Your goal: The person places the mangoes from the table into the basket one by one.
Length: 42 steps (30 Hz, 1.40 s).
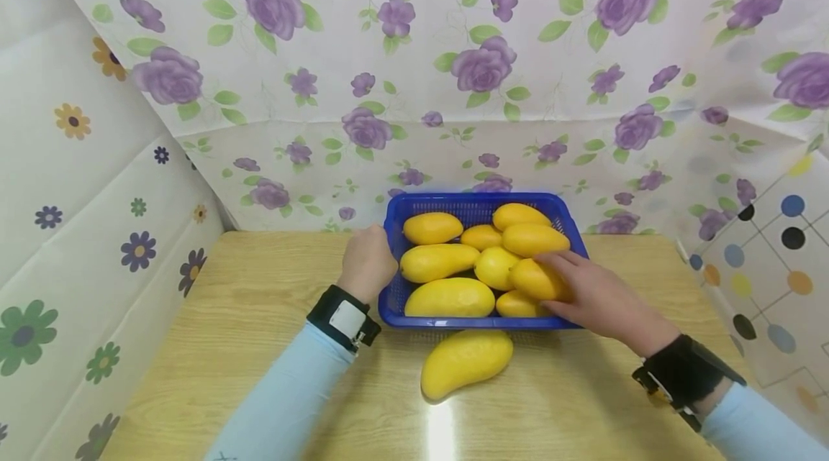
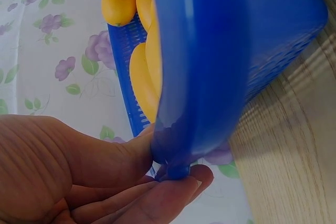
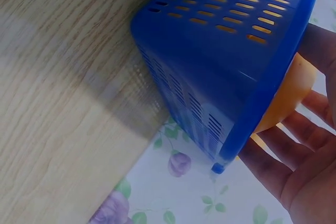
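Note:
A blue plastic basket [image 1: 447,322] full of yellow mangoes stands on the wooden table. At its left end my left hand [image 1: 368,263] pinches the rim; in the left wrist view, the thumb is inside and the fingers of that hand [image 2: 105,166] are outside the basket wall [image 2: 210,66]. My right hand [image 1: 599,299] reaches over the right rim and grips a mango [image 1: 537,279] lying on top of the others. Seen from the right wrist, thumb and fingers curve around this mango [image 3: 291,93], partly hidden behind the basket side [image 3: 194,51].
One more mango [image 1: 466,364] lies on the table just in front of the basket. Behind the table [image 1: 272,281] hangs a white cloth [image 1: 440,87] with purple roses. Patterned cloths also border the left and right sides.

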### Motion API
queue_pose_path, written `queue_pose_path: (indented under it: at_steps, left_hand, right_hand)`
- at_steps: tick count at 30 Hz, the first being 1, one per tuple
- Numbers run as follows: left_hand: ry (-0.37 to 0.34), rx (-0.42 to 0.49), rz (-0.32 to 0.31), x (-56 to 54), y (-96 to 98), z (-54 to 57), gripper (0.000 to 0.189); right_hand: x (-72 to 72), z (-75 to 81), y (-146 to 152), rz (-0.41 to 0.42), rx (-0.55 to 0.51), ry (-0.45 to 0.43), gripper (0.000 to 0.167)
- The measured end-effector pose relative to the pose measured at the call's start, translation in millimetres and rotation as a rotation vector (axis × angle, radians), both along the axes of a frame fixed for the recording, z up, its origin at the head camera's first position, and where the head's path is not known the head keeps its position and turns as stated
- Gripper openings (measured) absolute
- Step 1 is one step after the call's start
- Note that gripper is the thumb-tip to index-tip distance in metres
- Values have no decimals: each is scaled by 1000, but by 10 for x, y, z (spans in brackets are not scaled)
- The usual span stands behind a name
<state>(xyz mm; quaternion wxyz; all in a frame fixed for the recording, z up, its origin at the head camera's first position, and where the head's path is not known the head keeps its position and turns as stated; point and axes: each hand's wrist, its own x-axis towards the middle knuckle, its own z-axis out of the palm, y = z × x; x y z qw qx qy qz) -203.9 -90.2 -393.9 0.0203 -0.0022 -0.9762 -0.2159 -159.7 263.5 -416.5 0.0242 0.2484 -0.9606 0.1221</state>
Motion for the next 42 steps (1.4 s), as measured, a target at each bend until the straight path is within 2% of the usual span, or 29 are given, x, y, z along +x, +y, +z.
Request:
queue_pose_path:
  at_steps: [13, 25, 35, 38, 42]
  left_hand:
    - [-22, 18, 9, 11, 17, 12, 18]
    - [-37, 10, 21, 14, 23, 13, 21]
    - [-30, -11, 19, 13, 17, 17, 21]
    - [-38, -13, 21, 7, 14, 14, 21]
    - [-40, -4, 23, 8, 8, 15, 19]
  right_hand:
    - [27, -12, 62, -2, -4, 45, 65]
    - [139, 61, 236, -42, -43, 79, 65]
    - [411, 208, 608, -216, -44, -44, 73]
    - [487, 193, 771, -243, -19, -90, 80]
    - [583, 129, 1019, -239, 0, -174, 91]
